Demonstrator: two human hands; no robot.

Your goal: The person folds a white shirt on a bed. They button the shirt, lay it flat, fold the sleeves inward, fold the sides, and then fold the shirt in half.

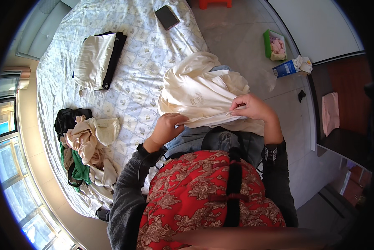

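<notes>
A cream hooded sweatshirt (195, 96) with a small chest emblem lies across my lap and over the bed's edge. My left hand (169, 128) pinches the near edge of the cloth at its left. At the right, my right hand (250, 107) grips the same edge between thumb and fingers. The edge runs fairly straight between the two hands, and loose folds spread beyond it. Beneath the cloth are my blue jeans (208, 140).
On the patterned bedsheet (141, 62) lie a folded stack of clothes (96, 61), a dark phone (167, 17) and a rumpled clothes heap (87, 146). A green box (267, 45) and a blue-and-white carton (285, 68) stand on the floor at right, near a dark chair (345, 143).
</notes>
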